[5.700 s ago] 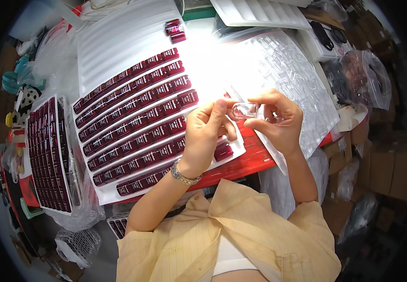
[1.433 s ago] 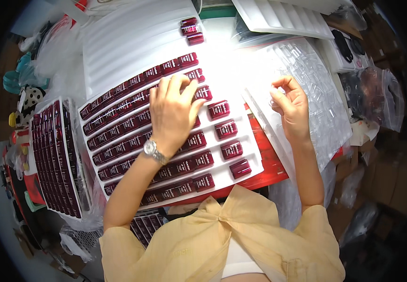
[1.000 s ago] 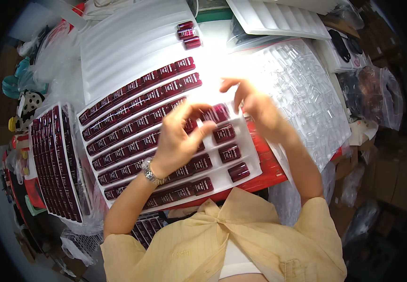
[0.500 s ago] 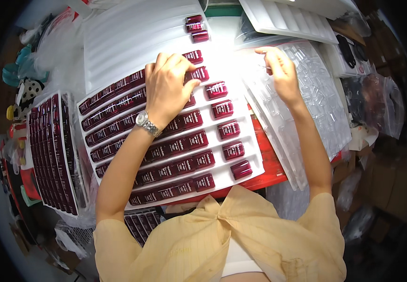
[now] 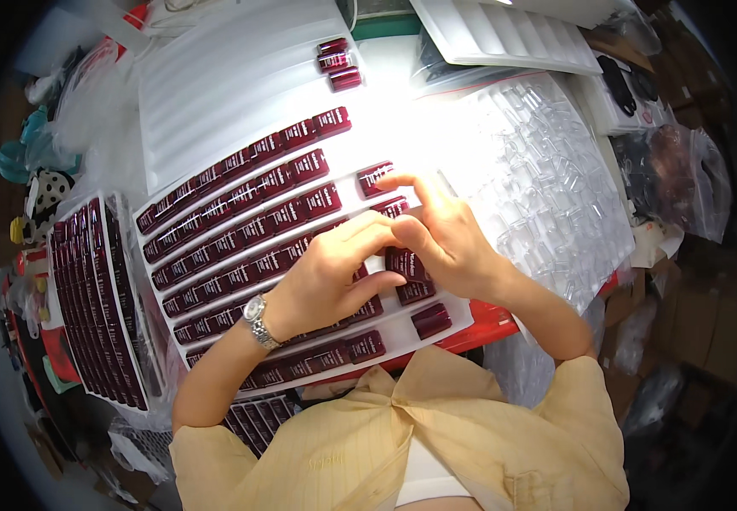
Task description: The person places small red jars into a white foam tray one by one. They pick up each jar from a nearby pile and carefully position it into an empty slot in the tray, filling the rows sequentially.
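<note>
My left hand, with a silver watch on its wrist, is curled with thumb and fingers around a small dark red glossy block-shaped piece, mostly hidden by the hands. My right hand meets it, thumb and fingertips bent in against the left fingers; anything pinched there is too hidden to make out. Both hands are above a white ridged tray that carries rows of dark red pieces with white print. Along its right side runs a column of similar pieces, partly covered by the hands.
A second white tray lies behind, with three dark red pieces at its right edge. To the right is a heap of small clear plastic parts. Another filled tray leans at left; an empty-looking ridged tray stands back right.
My left hand has come back and right from the second row, whose end piece is gone from its place. My right hand has moved left from the clear parts and meets the left.
</note>
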The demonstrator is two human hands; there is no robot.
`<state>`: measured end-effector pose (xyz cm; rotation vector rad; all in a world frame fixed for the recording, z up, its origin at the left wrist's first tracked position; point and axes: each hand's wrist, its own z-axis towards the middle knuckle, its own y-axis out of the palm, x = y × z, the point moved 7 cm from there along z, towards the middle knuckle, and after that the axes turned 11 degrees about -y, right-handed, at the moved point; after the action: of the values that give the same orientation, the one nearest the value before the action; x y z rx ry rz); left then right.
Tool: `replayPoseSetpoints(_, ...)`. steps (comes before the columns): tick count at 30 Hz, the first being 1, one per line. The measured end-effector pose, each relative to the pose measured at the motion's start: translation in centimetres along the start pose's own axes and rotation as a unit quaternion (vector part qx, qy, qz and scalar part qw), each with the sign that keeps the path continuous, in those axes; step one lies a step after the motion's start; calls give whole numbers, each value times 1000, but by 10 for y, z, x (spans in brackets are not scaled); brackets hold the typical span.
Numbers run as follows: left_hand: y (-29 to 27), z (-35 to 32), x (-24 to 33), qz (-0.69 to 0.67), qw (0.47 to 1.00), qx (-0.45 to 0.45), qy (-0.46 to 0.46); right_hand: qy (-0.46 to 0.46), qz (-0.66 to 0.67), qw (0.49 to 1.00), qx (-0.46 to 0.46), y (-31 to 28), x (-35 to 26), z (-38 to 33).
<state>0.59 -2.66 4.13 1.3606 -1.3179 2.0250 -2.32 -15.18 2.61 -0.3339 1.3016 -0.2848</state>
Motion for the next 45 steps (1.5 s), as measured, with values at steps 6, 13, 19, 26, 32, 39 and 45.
replayPoseSetpoints(6,-51,39,-40,291,925,239,-46,-170,-448,877,10,-47,37,15)
replayPoseSetpoints(13,-63,64,-63,345,890,271,-122,-12,-171,983,71,-64,84,13)
replayPoseSetpoints(19,-75,60,-75,290,924,243,-50,26,351,925,141,-58,51,46)
replayPoseSetpoints(26,-41,46,-53,7,985,158,-71,42,268,958,93,-28,31,46)
replayPoseSetpoints(32,-34,44,-28,288,939,182,53,94,191,973,87,-34,47,34)
replayPoseSetpoints(39,-55,49,-41,149,976,154,-29,47,298,952,62,-32,56,35)
replayPoseSetpoints(45,-50,90,-71,414,878,231,-65,-68,-638,761,92,-72,102,28)
